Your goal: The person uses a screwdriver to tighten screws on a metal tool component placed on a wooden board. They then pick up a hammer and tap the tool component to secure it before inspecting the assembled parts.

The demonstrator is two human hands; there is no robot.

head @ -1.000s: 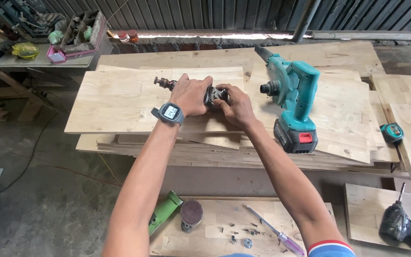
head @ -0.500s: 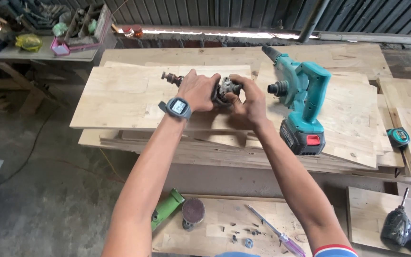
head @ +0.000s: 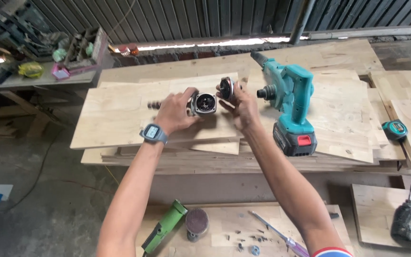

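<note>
Green angle-grinder body [head: 163, 232] lies nearest, on a low board at about 7 o'clock, with a round dark sanding disc [head: 197, 222] just beside it. Loose screws and small dark bits [head: 243, 236] are scattered to its right; I count roughly six to ten, too small to fix the number. One purple-handled screwdriver [head: 276, 234] lies among them. One dark drill [head: 409, 223] sits on a separate board at 4 o'clock.

Mid-field, centre: left hand [head: 176, 112] (wristwatch [head: 154, 133] on that wrist) wraps its fingers around a metal gear housing [head: 202, 103], the open round face turned toward the camera. Right hand [head: 241, 105] pinches a small dark round part [head: 226, 87] between thumb and fingertips, held just beside the housing at its 1 o'clock, apart from it. Both items are in the air above a stack of plywood sheets [head: 120, 114].

Judgement: the round part appears separated from the housing, so the step in hand looks like dismantling or refitting of the head assembly; I cannot tell which. The next move calls for a steady left-hand hold and square alignment of the two mating faces, or a safe place to set the part down.

Further out: one teal cordless tool [head: 288, 102] with its battery stands on the plywood at 2 o'clock; one tape measure [head: 395, 129] at 3 o'clock. Far bench [head: 24, 81] at 10 o'clock carries mixed clutter, count indistinct.
</note>
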